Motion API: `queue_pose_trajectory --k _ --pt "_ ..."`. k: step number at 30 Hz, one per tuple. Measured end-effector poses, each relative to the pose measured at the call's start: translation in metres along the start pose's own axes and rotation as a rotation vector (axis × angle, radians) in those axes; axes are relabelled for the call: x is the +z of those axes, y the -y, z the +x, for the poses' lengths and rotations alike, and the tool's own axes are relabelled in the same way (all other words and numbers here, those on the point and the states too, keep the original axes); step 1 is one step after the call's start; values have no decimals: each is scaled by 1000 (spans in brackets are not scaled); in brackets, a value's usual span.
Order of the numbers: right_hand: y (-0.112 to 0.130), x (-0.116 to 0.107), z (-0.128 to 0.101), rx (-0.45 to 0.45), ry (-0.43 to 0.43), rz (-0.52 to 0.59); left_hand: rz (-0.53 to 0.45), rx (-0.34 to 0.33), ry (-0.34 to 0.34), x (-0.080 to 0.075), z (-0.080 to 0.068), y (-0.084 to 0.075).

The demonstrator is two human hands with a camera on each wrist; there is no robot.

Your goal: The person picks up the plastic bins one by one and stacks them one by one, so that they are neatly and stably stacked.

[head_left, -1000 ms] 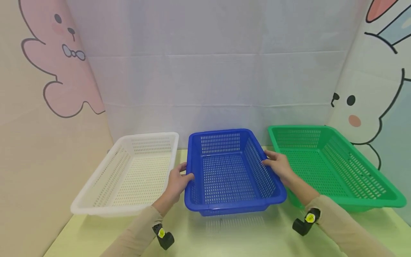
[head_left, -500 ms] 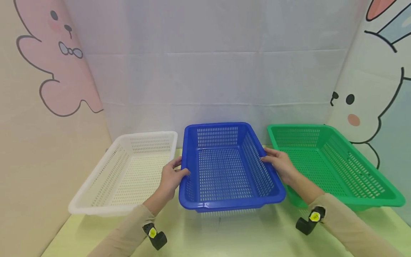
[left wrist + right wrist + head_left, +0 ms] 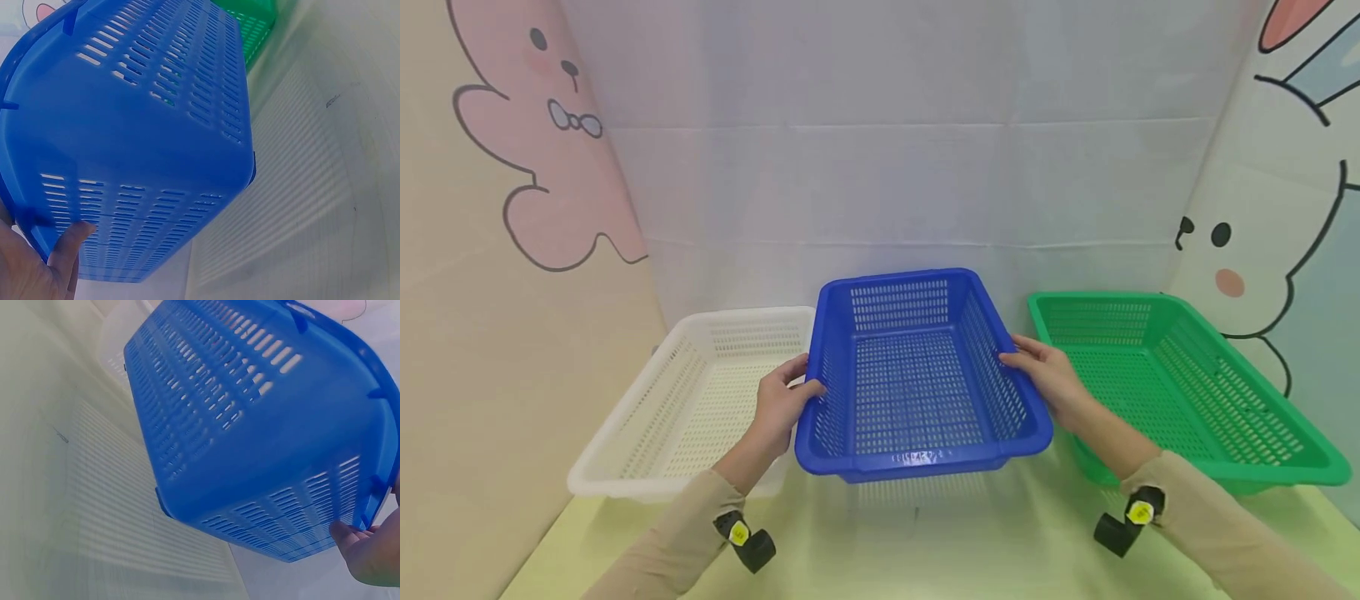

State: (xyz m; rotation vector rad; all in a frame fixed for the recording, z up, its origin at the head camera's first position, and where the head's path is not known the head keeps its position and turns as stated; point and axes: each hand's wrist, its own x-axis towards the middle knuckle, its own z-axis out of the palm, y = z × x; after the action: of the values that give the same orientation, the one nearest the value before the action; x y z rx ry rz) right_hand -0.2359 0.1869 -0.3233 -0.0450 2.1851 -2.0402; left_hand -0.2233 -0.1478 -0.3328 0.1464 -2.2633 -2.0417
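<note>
A blue slotted plastic basket (image 3: 917, 392) with nothing in it hangs above the table, its shadow falling below it in both wrist views. My left hand (image 3: 780, 402) grips its left rim, thumb over the top and fingers against the outer side wall (image 3: 125, 219). On the opposite side, my right hand (image 3: 1051, 379) holds the right rim the same way, with fingertips under the rim on the slotted wall (image 3: 294, 512). The far end of the basket sits higher in the head view, near the back wall.
A white basket (image 3: 625, 417) stands on the table at the left, partly overlapped by my left arm. To the right is a green basket (image 3: 1232, 471), close to my right forearm. The pale green table (image 3: 917, 550) meets a white cloth backdrop (image 3: 895, 183) behind.
Both hands have raised the blue basket off the table and shifted it somewhat to the left. Its shadow has separated further from it. The white and green baskets stay put.
</note>
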Motion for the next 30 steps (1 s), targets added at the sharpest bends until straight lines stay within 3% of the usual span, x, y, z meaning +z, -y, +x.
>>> queue_pose_trajectory --k 13,22,30 --pt "6 20 -7 -91 56 59 10 -1 -38 -26 9 -17" --pt "15 35 -9 -97 47 73 39 -15 -8 -47 11 -31" --pt "19 53 -4 -127 14 67 101 13 67 -70 19 -44"
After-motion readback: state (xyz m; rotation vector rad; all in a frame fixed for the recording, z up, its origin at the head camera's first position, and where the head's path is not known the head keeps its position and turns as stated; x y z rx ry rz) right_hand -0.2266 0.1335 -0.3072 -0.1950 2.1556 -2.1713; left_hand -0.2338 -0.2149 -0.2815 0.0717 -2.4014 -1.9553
